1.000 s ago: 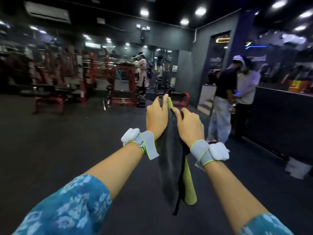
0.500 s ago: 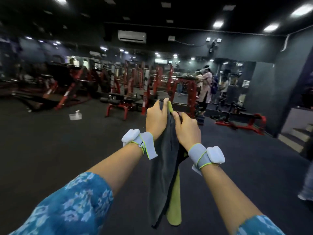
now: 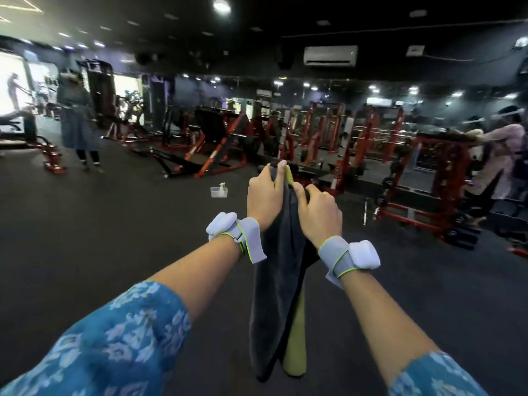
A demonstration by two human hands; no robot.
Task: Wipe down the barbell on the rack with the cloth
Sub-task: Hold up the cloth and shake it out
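At the centre of the frame, the left hand (image 3: pixel 264 195) and right hand (image 3: pixel 320 214) both grip the top edge of a soft, nappy cloth (image 3: pixel 281 281), dark grey on one face and lime-yellow on the other, hanging in limp folds between the forearms. Red tubular steel racks (image 3: pixel 421 164) stand at right middle, well apart from the hands, too blurred to pick out the barbell or read any lettering. A clear plastic tub (image 3: pixel 219 192) sits on the dark floor (image 3: pixel 100 224), left of the hands.
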